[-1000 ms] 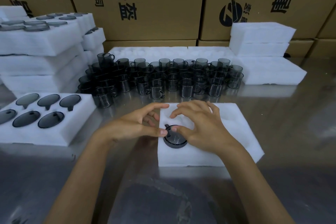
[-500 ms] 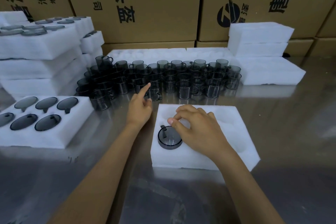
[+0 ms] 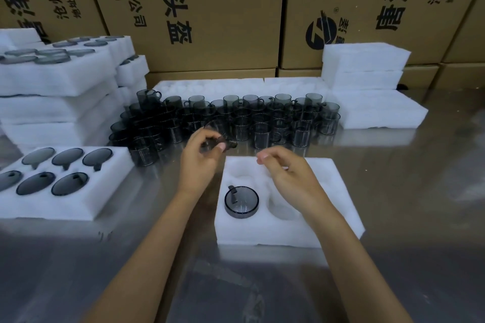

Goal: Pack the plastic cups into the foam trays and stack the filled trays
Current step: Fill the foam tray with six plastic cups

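The left hand (image 3: 202, 155) grips a tilted cup (image 3: 219, 136) just beyond the foam tray (image 3: 338, 220) on the bench (image 3: 409, 191), 1 seated cup (image 3: 241, 201) in place; the right hand (image 3: 291, 178) hovers empty, fingers loosely curled; align handle with slot, then press level.

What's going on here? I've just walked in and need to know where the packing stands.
A person is packing smoky plastic cups into foam trays. The left hand holds a cup taken from the cluster, above the table. The right hand hovers empty over the near tray, which has one cup seated. A filled tray sits left, beside stacked trays.
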### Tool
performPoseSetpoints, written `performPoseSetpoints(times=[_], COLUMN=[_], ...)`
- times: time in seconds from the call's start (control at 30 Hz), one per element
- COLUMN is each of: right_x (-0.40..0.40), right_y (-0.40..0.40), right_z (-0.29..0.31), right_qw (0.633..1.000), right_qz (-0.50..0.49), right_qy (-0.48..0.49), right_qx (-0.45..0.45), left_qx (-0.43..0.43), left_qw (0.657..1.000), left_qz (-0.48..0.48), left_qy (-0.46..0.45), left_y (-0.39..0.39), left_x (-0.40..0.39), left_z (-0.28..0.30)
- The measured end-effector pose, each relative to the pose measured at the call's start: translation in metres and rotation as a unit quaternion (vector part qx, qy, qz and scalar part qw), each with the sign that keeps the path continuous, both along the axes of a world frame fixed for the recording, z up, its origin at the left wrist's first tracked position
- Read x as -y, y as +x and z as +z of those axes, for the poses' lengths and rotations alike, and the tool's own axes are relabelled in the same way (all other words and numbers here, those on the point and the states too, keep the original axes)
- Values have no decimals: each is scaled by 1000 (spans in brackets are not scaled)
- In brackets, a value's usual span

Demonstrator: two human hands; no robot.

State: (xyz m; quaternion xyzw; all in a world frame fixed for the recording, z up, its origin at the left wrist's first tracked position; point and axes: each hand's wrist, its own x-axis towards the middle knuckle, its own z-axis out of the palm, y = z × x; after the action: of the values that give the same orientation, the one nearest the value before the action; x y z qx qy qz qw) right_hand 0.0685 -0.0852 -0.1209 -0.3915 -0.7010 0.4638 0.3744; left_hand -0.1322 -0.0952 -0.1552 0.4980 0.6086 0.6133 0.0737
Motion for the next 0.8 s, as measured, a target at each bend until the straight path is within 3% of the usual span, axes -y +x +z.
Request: performPoseSetpoints(times=[0.13, 0.27, 0.37, 0.57, 0.8], right_x=[4, 7, 8, 6, 9], right_y=[2, 6, 8, 7, 6], right_z=[6, 11, 11, 10, 10], right_qw=[998, 994, 995, 994, 994], right_qz=[-14, 11, 23, 33, 44], right_qy=[14, -10, -8, -14, -24], right_qx=[-65, -104, -96, -104, -102], left_qx=[-29, -165, -206, -211, -145], left_qw=[998, 984, 976, 974, 986], left_qz=[-35, -48, -32, -38, -75], left_qy=[53, 54, 66, 71, 18], left_y=[31, 55, 56, 54, 55], left_x=[17, 42, 50, 56, 58], left_z=[32, 35, 32, 35, 36])
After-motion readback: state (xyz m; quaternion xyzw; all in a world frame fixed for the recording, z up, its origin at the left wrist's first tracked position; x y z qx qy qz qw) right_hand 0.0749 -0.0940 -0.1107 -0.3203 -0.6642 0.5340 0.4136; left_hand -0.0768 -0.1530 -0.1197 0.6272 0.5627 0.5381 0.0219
